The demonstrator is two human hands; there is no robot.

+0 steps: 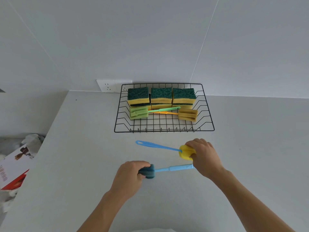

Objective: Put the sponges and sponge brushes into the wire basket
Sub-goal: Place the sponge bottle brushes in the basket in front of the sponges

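Hands [132,174] [204,155] clutch brush heads; wire basket [164,130] holds stacked sponges [161,96] (two brushes [163,111] too).

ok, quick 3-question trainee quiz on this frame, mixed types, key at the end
1. True or false: the left hand grips the dark blue sponge head of a brush.
2. Which item does the right hand hold? A) a green-topped sponge B) the yellow sponge head of a blue-handled brush C) the basket rim
3. Fill in: the wire basket already holds three stacks of sponges and ___ sponge brushes.

Key: 1 true; 2 B; 3 two, the green brush and the orange-handled brush.
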